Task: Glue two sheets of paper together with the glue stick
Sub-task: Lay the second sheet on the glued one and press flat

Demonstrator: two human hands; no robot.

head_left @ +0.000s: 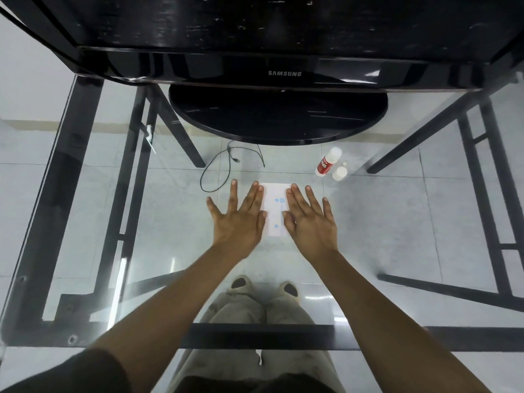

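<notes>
Both hands flat, palms down on the glass counter, fingers spread wide, nothing held in either grip. Left hand sits at the left edge of the paper; its index and middle fingertips touch or slightly overlap that edge. Right hand covers the paper's right side, thumb lying on it.

Paper lies centre of the counter, between the hands, short white strip with faint blue dots. Only one outline visible; cannot tell if it's two sheets stacked or one. Judging by the flat palms, likely pressing or smoothing step, or just steadying the sheet.

Glue stick lies on its side, far right of the paper, well apart from both hands, near the monitor base. Cap sits just beside it, so stick looks uncapped. A thin cable loops left of the paper.

Handling: paper is very light, limp, thin; will slide easily on smooth glass and creases if pinched hard. Hard to lift flat off glass, so best to pin with one flat palm and peel up a corner or edge with fingertips. Wet glue would make it tacky and easy to skew. Glue stick is light, rigid, round, can roll; take it around the barrel middle.
</notes>
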